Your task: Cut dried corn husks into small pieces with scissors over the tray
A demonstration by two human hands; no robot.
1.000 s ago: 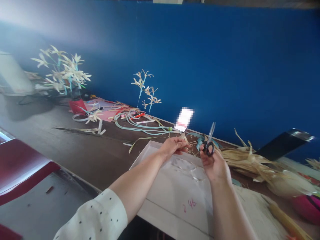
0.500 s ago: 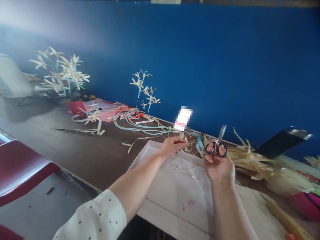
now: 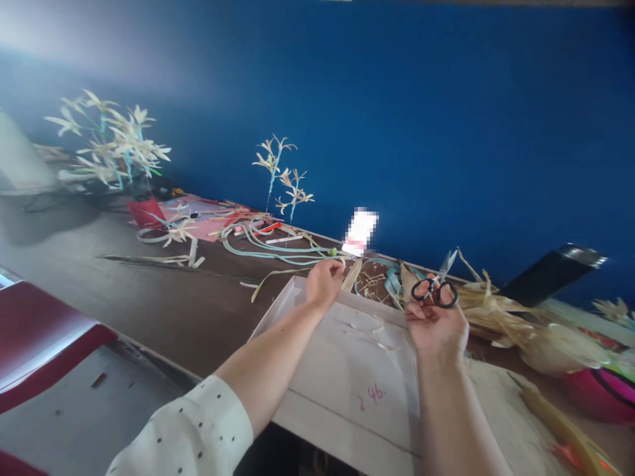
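In the head view my right hand has black-handled scissors in its fingers. Their blades point up and away from me. My left hand is closed in a pinch over the far edge of a shallow white box lid. Whatever the fingertips grip is too small and hidden to name. Beside them stands a pale dry husk piece, and a small heap of straw-coloured scraps lies beyond the lid. Thin pale strips are scattered inside the lid.
Dried husks and a dark bottle lie to the right. Blue cords, a bright phone-like screen and husk flowers line the blue wall. More flowers stand in a red pot at left.
My left hand has moved left, away from the straw scraps, uncovering them and the upright husk piece. My right hand keeps the scissors in nearly the same place. The view has shifted slightly.
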